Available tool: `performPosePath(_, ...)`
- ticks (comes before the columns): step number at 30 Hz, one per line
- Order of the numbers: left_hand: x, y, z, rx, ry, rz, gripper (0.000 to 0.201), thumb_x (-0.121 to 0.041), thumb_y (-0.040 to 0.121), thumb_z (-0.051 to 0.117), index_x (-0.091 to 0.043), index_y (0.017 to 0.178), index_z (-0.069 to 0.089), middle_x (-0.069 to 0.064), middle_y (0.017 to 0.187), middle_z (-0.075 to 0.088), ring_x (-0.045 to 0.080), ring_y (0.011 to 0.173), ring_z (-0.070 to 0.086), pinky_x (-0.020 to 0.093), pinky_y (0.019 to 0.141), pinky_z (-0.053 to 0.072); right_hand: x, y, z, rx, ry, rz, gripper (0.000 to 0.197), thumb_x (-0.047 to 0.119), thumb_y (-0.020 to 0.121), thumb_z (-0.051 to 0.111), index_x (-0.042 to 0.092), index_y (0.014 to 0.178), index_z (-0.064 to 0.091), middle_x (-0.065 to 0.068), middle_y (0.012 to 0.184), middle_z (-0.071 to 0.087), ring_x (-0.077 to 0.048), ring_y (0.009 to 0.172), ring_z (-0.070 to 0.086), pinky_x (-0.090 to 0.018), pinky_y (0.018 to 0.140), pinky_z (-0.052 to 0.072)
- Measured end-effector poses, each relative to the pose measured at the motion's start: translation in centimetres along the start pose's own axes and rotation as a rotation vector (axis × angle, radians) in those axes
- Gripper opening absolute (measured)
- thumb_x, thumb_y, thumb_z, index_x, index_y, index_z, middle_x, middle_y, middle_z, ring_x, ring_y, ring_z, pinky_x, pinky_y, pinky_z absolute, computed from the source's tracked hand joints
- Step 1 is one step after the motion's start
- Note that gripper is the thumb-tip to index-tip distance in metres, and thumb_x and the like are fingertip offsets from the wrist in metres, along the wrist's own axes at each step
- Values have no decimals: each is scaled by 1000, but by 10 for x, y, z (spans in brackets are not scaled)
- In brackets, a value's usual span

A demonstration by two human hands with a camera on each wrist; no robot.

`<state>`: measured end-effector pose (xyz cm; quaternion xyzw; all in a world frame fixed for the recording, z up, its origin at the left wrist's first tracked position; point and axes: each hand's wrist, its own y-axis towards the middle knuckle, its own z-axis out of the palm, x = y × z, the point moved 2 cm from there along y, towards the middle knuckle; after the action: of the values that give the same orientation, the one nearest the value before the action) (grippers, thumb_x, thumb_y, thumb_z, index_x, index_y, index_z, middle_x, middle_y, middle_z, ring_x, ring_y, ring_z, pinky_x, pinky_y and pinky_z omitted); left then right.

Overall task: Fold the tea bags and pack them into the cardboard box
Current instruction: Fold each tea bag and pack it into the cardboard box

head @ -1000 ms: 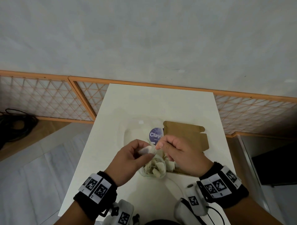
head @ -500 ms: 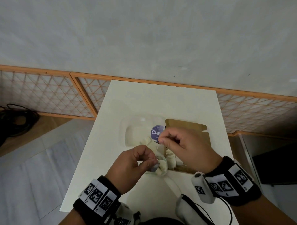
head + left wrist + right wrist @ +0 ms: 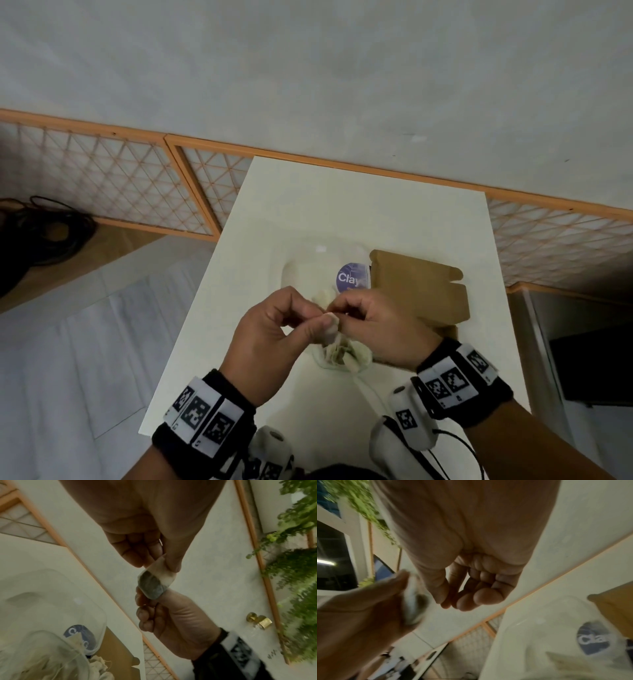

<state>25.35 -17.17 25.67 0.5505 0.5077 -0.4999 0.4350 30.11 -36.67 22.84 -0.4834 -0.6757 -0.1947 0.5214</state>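
Both hands hold one small white tea bag (image 3: 331, 329) in the air above the table. In the left wrist view the tea bag (image 3: 153, 584) is bent, with dark tea showing through its lower half. My left hand (image 3: 323, 315) pinches its upper paper edge between thumb and fingers (image 3: 173, 566). My right hand (image 3: 338, 308) has curled fingers and pinches the lower end from the other side. The brown cardboard box (image 3: 424, 291) lies flattened on the table just right of the hands. In the right wrist view the tea bag (image 3: 415, 601) is blurred.
A clear plastic tub (image 3: 342, 358) with several loose tea bags sits under the hands. Its clear lid (image 3: 308, 270), with a purple round sticker (image 3: 350, 279), lies just beyond. The white table (image 3: 359, 205) ends at a lattice railing (image 3: 113, 185). Black cables (image 3: 41, 233) lie on the floor at left.
Half a second ago the left hand was low over the tub and the right hand was drawn away. Now both hands meet again at the tea bag, higher above the tub.
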Motion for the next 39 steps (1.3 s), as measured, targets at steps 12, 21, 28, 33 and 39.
performPosePath(12,56,14,-39,-122,-84,-271,9,-18,94,75,-12,89,70,14,82,78,36,78,75,59,86,58,-122,171,-6,128,-561,577,42,26,100,60,25,63,41,6,45,45,-23,55,46,-23,52,32)
performPosePath(21,80,16,-60,-138,-62,-369,5,-5,96,68,-3,91,67,7,74,78,13,65,72,19,70,53,-139,193,27,266,-977,527,15,30,93,71,16,93,75,-5,104,76,-25,94,70,-30,73,54)
performPosePath(28,79,19,-67,-107,-78,-379,7,-1,96,67,4,91,65,2,71,77,6,61,70,9,63,48,-126,202,38,327,-937,491,12,-2,89,64,9,84,66,-13,92,73,-33,87,74,-38,76,61)
performPosePath(33,81,22,-71,-88,-78,-402,8,-5,98,66,2,94,64,14,82,79,24,75,78,21,74,57,-137,208,32,260,-843,472,14,18,94,60,9,99,70,-12,111,72,-33,103,70,-36,89,54)
performPosePath(39,69,33,-61,-27,-14,-380,8,-7,99,66,-1,93,66,12,85,79,23,80,79,20,74,57,-67,154,-8,97,-528,358,12,22,97,57,17,93,67,6,85,62,-20,78,60,-33,72,46)
